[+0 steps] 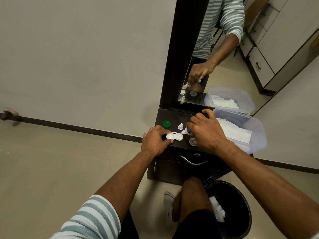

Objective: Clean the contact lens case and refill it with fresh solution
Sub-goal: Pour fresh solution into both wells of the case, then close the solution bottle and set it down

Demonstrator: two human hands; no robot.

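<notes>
A white two-well contact lens case (174, 136) lies open on the dark dresser top (174, 116). My left hand (155, 142) pinches its left end between thumb and fingers. My right hand (206, 131) grips a small white solution bottle (186, 131) with a blue label, tilted so its nozzle points down at the case's right well. A green lid (166, 124) and the bottle's small white cap (180, 126) sit behind the case. A clear round lid (192, 141) lies just under my right hand.
A translucent plastic tub (257, 130) holding white tissues stands at the right end of the dresser. A mirror (224, 54) rises behind. Below are a drawer with a metal handle (193, 161) and a black bin (231, 207) with crumpled tissue beside my knee.
</notes>
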